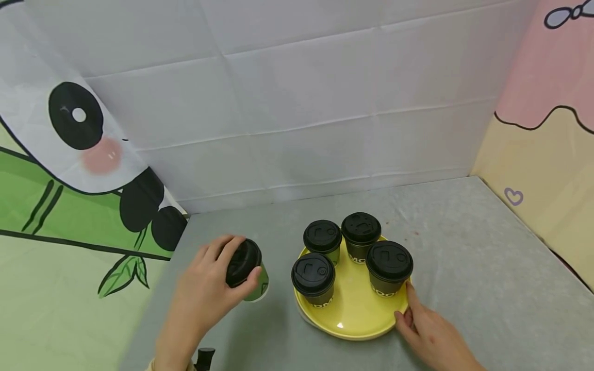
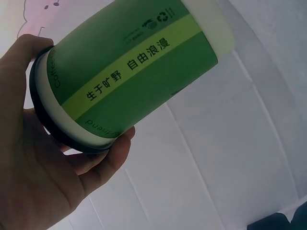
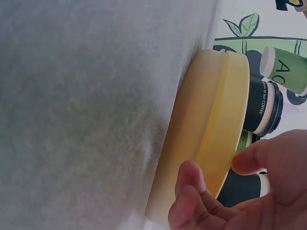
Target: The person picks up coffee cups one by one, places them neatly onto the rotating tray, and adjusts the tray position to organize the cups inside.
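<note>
My left hand [image 1: 209,288] grips a green paper coffee cup [image 2: 129,67] by its black lid [image 1: 243,263], fingers and thumb around the lid's edge. The cup is held in the air left of the yellow round plate [image 1: 352,314], tilted, with green printed sides and a pale base. On that plate stand several lidded coffee cups, among them a front-left cup [image 1: 313,278] and a right cup [image 1: 389,265], all upright with black lids. With thumb and fingers on either side of the rim, my right hand [image 1: 436,335] holds the plate's right edge.
Beneath the plate shows a paler round layer [image 3: 192,115]. A grey cloth [image 1: 487,268] covers the table. White sheeting [image 1: 297,113] hangs behind, with printed cartoon panels [image 1: 60,206] at left and a pink and cream one [image 1: 543,154] at right.
</note>
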A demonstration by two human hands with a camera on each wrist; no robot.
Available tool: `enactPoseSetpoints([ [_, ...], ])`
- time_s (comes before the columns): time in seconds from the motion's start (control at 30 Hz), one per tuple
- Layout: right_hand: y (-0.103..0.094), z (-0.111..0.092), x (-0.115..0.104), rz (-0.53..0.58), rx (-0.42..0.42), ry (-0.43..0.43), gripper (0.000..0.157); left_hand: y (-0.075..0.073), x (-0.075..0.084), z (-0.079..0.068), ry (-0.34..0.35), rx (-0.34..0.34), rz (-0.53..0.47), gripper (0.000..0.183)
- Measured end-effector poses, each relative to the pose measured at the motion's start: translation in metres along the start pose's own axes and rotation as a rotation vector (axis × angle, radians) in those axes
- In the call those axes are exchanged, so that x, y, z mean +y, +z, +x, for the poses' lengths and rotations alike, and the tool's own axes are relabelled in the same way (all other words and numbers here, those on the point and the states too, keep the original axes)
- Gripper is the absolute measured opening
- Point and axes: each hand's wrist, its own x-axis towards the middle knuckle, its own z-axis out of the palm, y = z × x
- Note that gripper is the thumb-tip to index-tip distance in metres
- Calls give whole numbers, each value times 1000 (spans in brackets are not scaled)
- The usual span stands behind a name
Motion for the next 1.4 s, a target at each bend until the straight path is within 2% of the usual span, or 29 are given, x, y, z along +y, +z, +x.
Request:
enactPoseSetpoints([
  [0.2, 0, 3, -1, 15, -50, 43, 61, -4, 15, 1, 43, -5, -18, 59],
  [0.43, 1, 4, -3, 10, -83, 81, 63, 1, 31, 0, 108, -34, -34, 58],
  [0.87, -1, 2, 0, 33, -83, 68, 70, 11, 57, 4, 163, -92, -64, 55],
  [1.0, -3, 1, 1, 46, -59, 44, 69, 12, 65, 5, 190, -84, -66, 54],
  [1.17, -4, 2, 2, 56, -69, 49, 68, 13, 76, 6, 232, -62, -83, 56],
  [1.4, -3, 2, 2, 49, -66, 57, 70, 20, 90, 8, 277, -78, -98, 57],
])
